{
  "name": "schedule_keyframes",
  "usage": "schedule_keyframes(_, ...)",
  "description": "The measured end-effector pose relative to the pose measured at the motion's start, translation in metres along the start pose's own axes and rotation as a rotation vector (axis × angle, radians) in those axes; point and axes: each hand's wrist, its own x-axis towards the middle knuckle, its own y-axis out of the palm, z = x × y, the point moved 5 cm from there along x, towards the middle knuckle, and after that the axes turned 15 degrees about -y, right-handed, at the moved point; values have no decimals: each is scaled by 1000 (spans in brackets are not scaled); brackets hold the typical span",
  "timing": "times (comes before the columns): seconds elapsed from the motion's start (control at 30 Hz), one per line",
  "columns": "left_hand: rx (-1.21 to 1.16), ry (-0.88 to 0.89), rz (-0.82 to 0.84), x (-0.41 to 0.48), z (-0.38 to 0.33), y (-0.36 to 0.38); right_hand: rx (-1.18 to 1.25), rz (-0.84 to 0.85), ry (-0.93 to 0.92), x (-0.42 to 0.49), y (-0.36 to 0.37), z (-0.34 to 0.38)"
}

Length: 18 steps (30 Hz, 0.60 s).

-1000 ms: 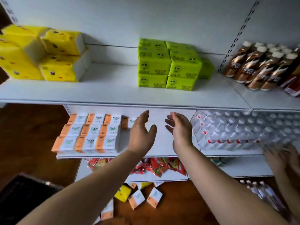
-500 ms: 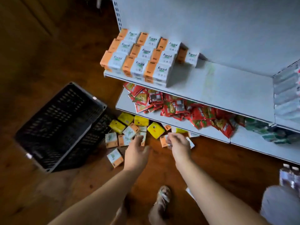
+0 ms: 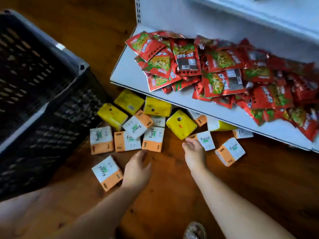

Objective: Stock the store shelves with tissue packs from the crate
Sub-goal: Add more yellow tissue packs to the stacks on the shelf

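Our left hand, our right hand, both loose-fingered and empty, tissue packs partly hidden under the shelf, crate cropped left

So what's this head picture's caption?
Left hand and right hand reach for tissue packs on the floor by the crate.

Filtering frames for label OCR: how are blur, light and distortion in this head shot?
Head view, edges: the crate mesh and the far-right snack packets are smeared by motion blur. Head view, centre: sharp enough that "Facial" reads on the orange-and-white tissue packs. Head view overall: dim warm light, dark floor, no strong glare, and wide-angle stretch towards the corners.
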Motion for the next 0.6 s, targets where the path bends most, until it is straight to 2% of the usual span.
schedule_keyframes(0.13, -18, 156, 4, 80, -25, 68, -149, -158, -40, 69, -24, -67)
schedule_keyframes(0.27, 75, 472, -75, 124, -68, 120, -298, -263, -117, 111, -48, -109)
schedule_keyframes(0.33, 242, 690, -186, 140, -93, 138, -426, -261, -142, 129, -51, -123)
schedule_keyframes(0.37, 409, 735, -231, 148, -104, 147, -477, -225, -141, 137, -50, -129)
schedule_keyframes(0.43, 712, 669, -242, 170, -116, 161, -557, -112, -137, 148, -43, -140)
schedule_keyframes(0.47, 780, 623, -231, 178, -118, 163, -579, -61, -151, 149, -39, -144)
schedule_keyframes(0.6, 873, 629, -226, 165, -108, 167, -587, 13, -264, 113, -29, -154)
